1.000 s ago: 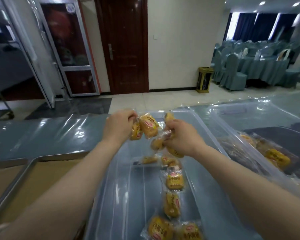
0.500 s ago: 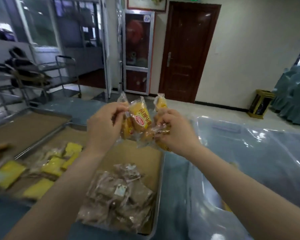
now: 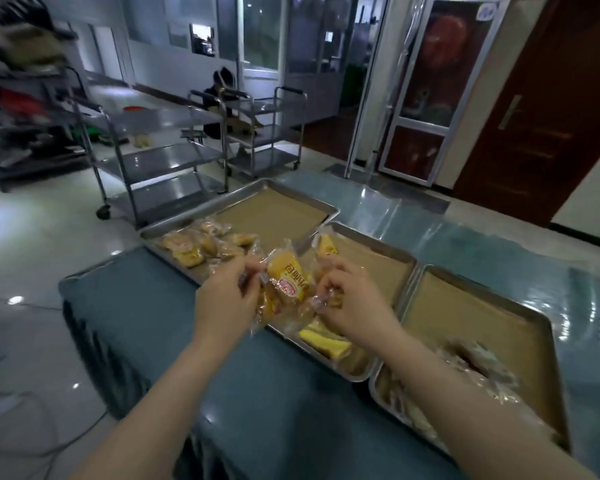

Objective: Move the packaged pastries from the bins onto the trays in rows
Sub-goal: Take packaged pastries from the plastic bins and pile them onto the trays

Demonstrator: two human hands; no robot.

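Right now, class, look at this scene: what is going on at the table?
A person holds a bunch of yellow packaged pastries between the left-hand grip and right-hand grip, over the edge of the middle tray on a blue-covered table. The left tray and right tray each hold some packets at one end; no neat rows show.

The left hand (image 3: 222, 306) and right hand (image 3: 354, 303) hold a bunch of clear-wrapped yellow pastries (image 3: 288, 282) between them, over the middle rectangular steel tray (image 3: 378, 241) on the teal cloth-covered tabletop (image 3: 146, 306). Below the right hand a flat yellow packet (image 3: 326, 341) lies in that tray. A second steel tray (image 3: 291, 188) holding a heap of wrapped buns (image 3: 201, 244) lies beyond the left hand. A third steel tray (image 3: 482, 285) holding clear-wrapped brown pastries (image 3: 478, 365) lies right of the right hand.
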